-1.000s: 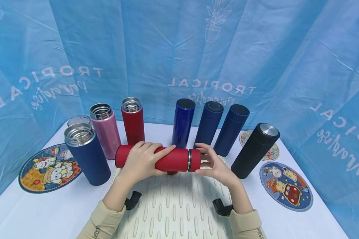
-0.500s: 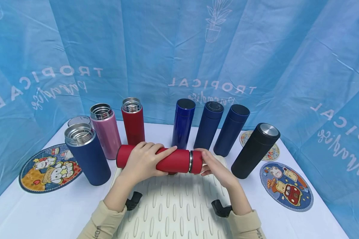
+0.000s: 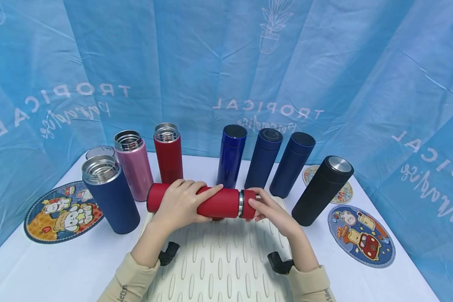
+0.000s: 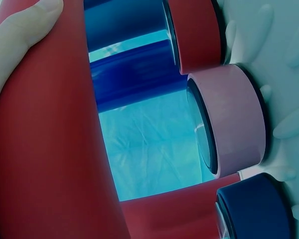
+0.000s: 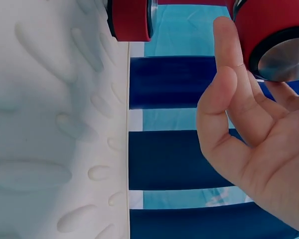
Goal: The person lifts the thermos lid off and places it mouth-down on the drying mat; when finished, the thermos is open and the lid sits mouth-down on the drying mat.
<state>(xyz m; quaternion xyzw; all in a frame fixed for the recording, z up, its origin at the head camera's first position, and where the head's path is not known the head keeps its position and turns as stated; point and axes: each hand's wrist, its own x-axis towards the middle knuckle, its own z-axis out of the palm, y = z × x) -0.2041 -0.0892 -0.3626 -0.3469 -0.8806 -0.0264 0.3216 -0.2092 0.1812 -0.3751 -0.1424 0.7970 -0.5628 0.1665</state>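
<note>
In the head view, my left hand (image 3: 181,203) grips a red thermos (image 3: 220,204) lying sideways above a cream board. At its right end my right hand (image 3: 273,213) pinches the red lid (image 3: 246,212), thumb on the near side, fingers behind. A silver band shows between lid and body. The right wrist view shows curled fingers (image 5: 239,94) beside the lid's metal top (image 5: 286,62). Below the thermos, the left wrist view has a red lid (image 4: 197,37), a pink lid (image 4: 239,119) and a navy lid (image 4: 256,209) on the board; the head view mostly hides them.
Open-topped navy (image 3: 111,197), pink (image 3: 136,174) and red (image 3: 169,161) thermoses stand at left. Lidded blue (image 3: 230,161), navy and black (image 3: 318,193) ones stand behind and right. The ridged cream board (image 3: 215,260) lies in front. Patterned round mats (image 3: 362,237) flank them; a blue curtain hangs behind.
My right hand has gone from spread fingers around the lid to a closer grip, its thumb now on the near face. The thermos has shifted slightly right; my left hand keeps its hold.
</note>
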